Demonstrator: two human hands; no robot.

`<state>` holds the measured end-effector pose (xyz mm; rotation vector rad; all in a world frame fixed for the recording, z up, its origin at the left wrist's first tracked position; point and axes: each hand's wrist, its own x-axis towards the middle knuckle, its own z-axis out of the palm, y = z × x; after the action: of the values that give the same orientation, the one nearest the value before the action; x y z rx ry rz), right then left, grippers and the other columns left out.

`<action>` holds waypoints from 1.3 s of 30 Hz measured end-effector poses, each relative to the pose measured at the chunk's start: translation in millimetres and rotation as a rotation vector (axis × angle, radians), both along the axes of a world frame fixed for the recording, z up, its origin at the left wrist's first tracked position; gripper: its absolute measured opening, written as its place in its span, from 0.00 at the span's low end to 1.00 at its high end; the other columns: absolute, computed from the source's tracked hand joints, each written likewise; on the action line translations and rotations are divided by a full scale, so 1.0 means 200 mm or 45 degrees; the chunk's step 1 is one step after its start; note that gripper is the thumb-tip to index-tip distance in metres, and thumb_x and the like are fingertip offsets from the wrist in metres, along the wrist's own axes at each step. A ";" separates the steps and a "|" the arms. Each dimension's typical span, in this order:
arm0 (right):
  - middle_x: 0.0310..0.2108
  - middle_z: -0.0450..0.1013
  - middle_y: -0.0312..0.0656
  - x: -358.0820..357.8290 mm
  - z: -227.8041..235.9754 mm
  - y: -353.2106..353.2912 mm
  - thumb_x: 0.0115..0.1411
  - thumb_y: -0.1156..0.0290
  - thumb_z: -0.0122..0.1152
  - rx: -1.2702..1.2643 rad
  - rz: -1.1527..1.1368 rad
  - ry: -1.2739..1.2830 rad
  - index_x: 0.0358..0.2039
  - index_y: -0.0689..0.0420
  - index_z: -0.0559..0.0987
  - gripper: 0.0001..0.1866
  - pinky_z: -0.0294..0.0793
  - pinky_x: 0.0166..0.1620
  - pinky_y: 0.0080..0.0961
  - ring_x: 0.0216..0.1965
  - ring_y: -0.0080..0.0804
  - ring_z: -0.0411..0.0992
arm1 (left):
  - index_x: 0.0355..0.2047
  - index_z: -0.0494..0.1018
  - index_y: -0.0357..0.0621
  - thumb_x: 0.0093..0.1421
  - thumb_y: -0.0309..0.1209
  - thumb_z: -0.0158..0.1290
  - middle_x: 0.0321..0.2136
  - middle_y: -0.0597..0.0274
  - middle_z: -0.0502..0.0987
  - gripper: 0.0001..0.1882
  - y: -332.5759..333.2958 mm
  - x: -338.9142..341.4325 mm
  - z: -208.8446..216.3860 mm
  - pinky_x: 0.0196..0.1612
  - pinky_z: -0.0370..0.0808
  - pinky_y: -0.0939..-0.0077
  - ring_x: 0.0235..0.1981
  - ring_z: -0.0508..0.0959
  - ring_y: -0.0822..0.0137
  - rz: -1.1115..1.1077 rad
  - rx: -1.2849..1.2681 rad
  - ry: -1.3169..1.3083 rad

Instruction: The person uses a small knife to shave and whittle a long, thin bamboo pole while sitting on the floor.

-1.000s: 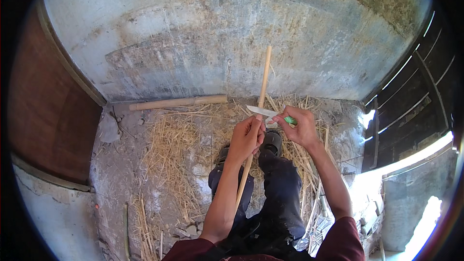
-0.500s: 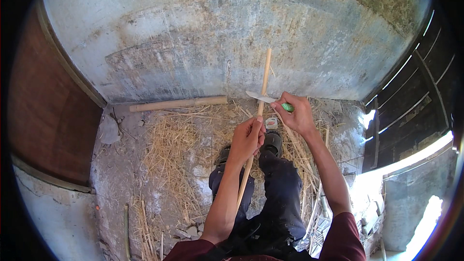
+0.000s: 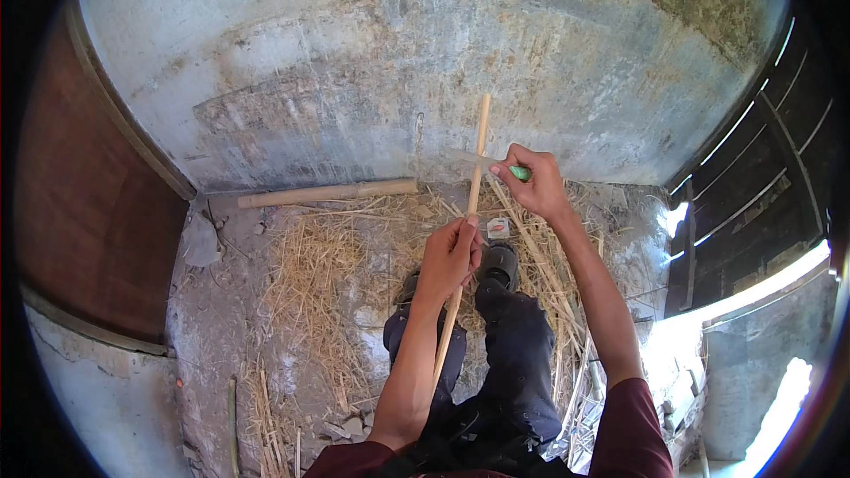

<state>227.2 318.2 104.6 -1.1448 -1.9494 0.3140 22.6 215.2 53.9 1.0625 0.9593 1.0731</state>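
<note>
Weathered, stained plaster covers the wall (image 3: 354, 62) in the head view, above a floor (image 3: 212, 301) strewn with straw (image 3: 314, 274); a thick pole (image 3: 328, 192) lies along the wall's foot. Closed round a slim pale stick (image 3: 483, 124), the left hand (image 3: 450, 257) holds it slanting upward, away from the body. The right hand (image 3: 536, 181) grips a knife (image 3: 467, 157) by its green handle (image 3: 520, 173); its blurred blade crosses the stick above the left hand, though contact is uncertain. Paring the stick seems the step in hand; another stroke would call for a firm left hold and a shallow blade angle.
</note>
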 end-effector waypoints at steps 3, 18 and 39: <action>0.18 0.69 0.47 -0.01 0.00 0.03 0.64 0.61 0.75 -0.040 -0.012 -0.005 0.29 0.60 0.76 0.18 0.67 0.28 0.39 0.20 0.46 0.66 | 0.31 0.72 0.43 0.80 0.47 0.47 0.15 0.69 0.69 0.23 0.01 -0.01 -0.01 0.14 0.61 0.79 0.10 0.64 0.79 0.004 0.026 -0.003; 0.18 0.68 0.48 -0.01 0.00 0.15 0.64 0.61 0.74 0.051 -0.007 -0.024 0.29 0.59 0.76 0.18 0.67 0.28 0.40 0.21 0.49 0.67 | 0.32 0.72 0.42 0.81 0.45 0.45 0.14 0.69 0.68 0.23 0.00 -0.01 0.00 0.13 0.59 0.78 0.10 0.62 0.79 0.027 0.032 0.006; 0.23 0.80 0.44 0.56 -0.22 0.65 0.64 0.54 0.73 -0.164 -0.569 0.158 0.32 0.57 0.81 0.18 0.75 0.33 0.30 0.26 0.30 0.77 | 0.32 0.71 0.43 0.81 0.46 0.45 0.15 0.71 0.67 0.22 -0.01 -0.06 0.04 0.14 0.59 0.81 0.11 0.61 0.81 -0.043 0.021 -0.128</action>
<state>340.1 449.1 60.0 -1.5661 -1.5316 0.2634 11.4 212.2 61.7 1.0251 0.8503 1.0977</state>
